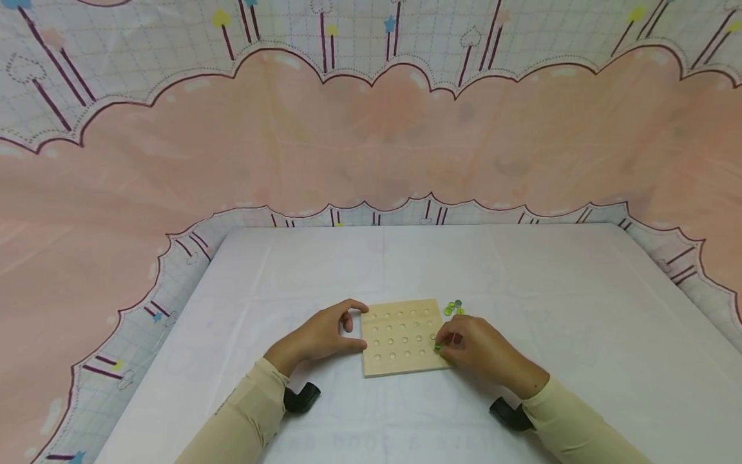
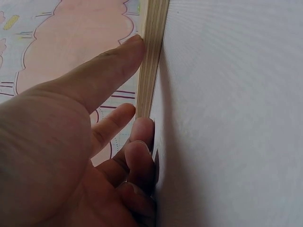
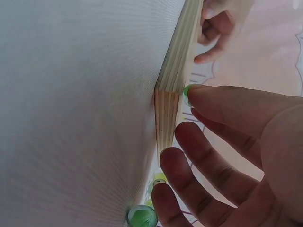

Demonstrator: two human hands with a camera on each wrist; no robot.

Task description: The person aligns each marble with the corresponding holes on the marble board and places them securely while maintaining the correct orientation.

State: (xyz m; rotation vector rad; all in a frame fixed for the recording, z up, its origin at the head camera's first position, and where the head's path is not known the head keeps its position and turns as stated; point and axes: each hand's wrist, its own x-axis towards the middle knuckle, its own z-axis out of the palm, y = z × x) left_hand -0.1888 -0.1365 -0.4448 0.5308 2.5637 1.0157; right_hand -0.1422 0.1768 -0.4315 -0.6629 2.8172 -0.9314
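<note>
A square light wooden board [image 1: 400, 370] with rows of round hollows lies on the white table. My left hand [image 1: 321, 332] rests at its left edge, thumb and index finger spread apart; in the left wrist view, the thumb [image 2: 116, 66] touches the board's side [image 2: 152, 61]. My right hand [image 1: 481, 351] pinches a small green glass marble [image 1: 437, 348] low over the board's right edge. In the right wrist view this marble [image 3: 186, 96] shows under the thumb tip, close to the board's corner. The other right fingers [image 3: 177, 165] curve loosely alongside the board.
Several yellow-green and green marbles [image 1: 454, 309] lie just beyond the board's far right corner; one green marble [image 3: 143, 216] shows near the fingers in the right wrist view. White cloth [image 1: 324, 270] covers the table, with a patterned peach curtain [image 1: 371, 142] behind.
</note>
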